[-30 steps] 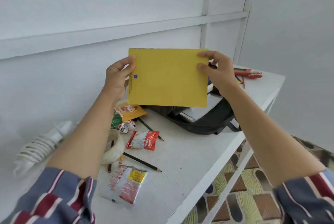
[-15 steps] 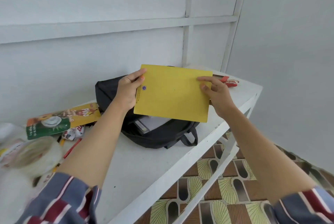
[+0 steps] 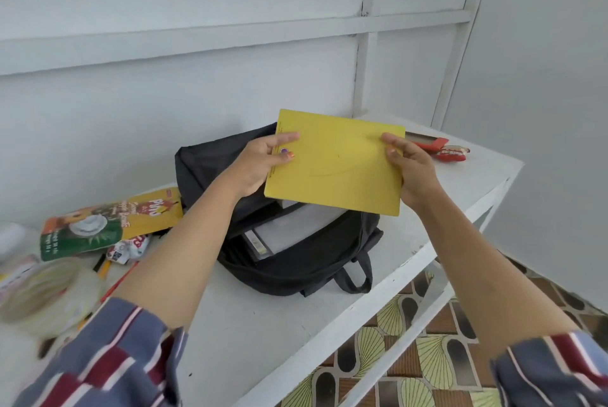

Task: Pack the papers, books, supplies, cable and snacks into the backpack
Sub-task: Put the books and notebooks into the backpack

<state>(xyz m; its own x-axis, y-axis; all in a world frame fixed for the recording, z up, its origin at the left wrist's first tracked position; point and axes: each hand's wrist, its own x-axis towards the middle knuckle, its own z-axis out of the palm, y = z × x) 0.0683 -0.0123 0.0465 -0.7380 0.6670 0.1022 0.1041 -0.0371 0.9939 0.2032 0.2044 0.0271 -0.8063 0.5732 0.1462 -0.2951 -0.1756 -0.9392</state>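
- The left hand (image 3: 260, 165) pinched the yellow book's (image 3: 335, 163) left edge.
- The right hand (image 3: 413, 170) pinched its right edge.
- The book hung over the open black backpack (image 3: 296, 262).

lower left: tape roll (image 3: 42, 295) blurred | left edge: white thing (image 3: 10, 239) cut off, unidentifiable | centre: yellow book (image 3: 335, 163) hides far part of backpack (image 3: 204, 163) mouth, and most fingers of left hand (image 3: 260, 166) and right hand (image 3: 414, 173) behind it | right of centre: red wrapper (image 3: 450, 153) print unreadable

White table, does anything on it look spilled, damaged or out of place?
Nothing spilled or damaged. One oddity: a red snack wrapper lies at the far corner of the white table, apart from the yellow-green snack pouch left of the black backpack.
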